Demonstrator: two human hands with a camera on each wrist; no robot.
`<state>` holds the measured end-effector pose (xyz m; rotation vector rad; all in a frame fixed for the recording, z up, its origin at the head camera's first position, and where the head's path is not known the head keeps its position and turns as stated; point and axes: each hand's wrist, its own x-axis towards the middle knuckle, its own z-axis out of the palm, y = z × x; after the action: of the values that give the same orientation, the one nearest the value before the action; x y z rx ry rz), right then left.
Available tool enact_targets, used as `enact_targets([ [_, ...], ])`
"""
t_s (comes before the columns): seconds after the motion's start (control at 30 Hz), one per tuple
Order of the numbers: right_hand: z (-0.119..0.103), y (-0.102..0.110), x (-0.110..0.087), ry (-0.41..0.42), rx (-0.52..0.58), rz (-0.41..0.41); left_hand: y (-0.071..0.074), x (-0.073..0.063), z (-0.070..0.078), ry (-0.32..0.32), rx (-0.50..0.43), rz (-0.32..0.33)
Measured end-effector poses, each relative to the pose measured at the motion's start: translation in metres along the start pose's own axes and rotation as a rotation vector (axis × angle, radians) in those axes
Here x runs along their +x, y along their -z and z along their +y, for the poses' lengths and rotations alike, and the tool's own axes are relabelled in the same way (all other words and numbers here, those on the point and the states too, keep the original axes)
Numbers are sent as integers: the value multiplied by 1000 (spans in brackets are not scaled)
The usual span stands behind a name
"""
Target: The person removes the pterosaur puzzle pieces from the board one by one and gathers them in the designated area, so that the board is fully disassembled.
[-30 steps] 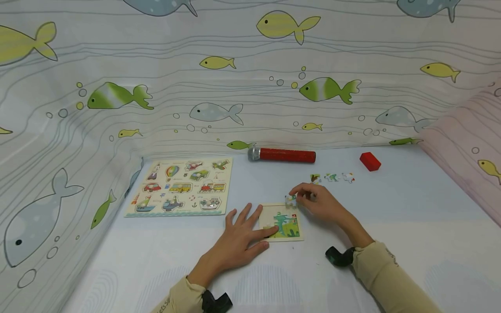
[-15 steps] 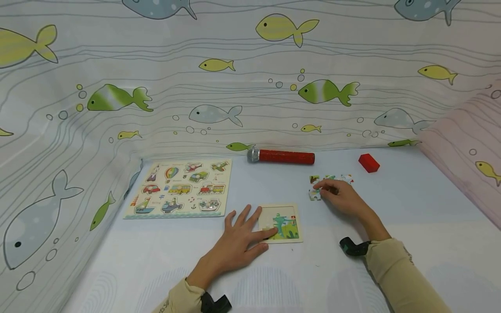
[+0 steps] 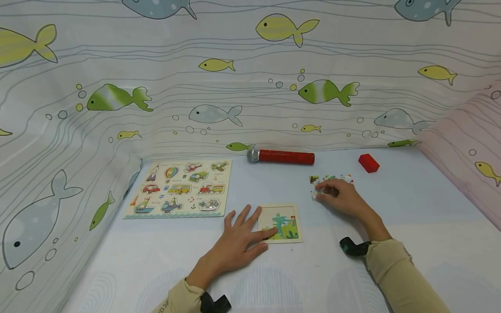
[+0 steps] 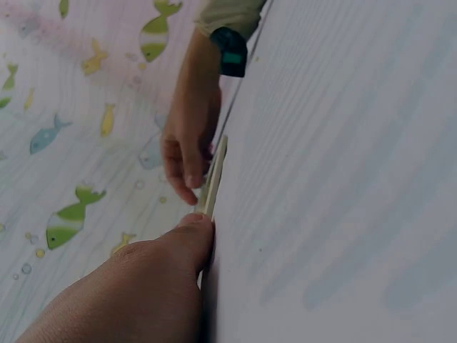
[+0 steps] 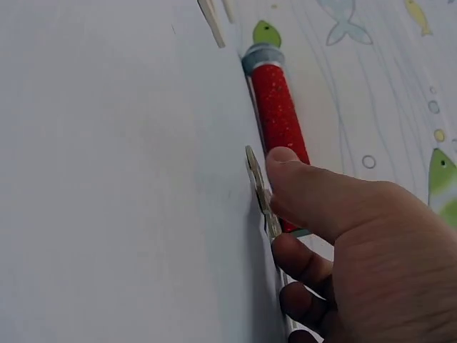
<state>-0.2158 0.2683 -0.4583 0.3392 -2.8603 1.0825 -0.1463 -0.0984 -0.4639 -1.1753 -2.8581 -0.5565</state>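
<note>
My left hand (image 3: 236,243) lies spread with straight fingers over the left side of a small wooden puzzle tray (image 3: 299,217). Part of a green and teal animal picture fills the tray's lower right; its upper and left area is bare wood. Right of the tray, my right hand (image 3: 342,198) pinches a jigsaw puzzle piece (image 3: 313,194) low over the table, thumb and fingertips at its edges. In the right wrist view the same puzzle piece (image 5: 255,175) shows edge-on. Behind that hand lie more puzzle pieces (image 3: 314,178) in a row, partly hidden by it.
A wooden vehicle picture board (image 3: 180,187) lies at the left. Toward the back rests a red toy microphone (image 3: 285,157), and a red block (image 3: 369,163) sits at the back right. Fish-printed cloth (image 3: 250,87) rises behind the table.
My right hand has carried the puzzle piece from the tray's top edge rightward, to just in front of the row of pieces. My left hand stays on the tray.
</note>
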Motion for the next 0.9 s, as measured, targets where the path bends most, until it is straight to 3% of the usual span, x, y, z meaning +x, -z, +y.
enact_targets([
  [0.23, 1, 1, 0, 16, -48, -10, -1, 0, -1, -3, 3, 6],
  [0.9, 1, 0, 0, 25, -22, 31, -2, 0, -2, -7, 1, 7],
])
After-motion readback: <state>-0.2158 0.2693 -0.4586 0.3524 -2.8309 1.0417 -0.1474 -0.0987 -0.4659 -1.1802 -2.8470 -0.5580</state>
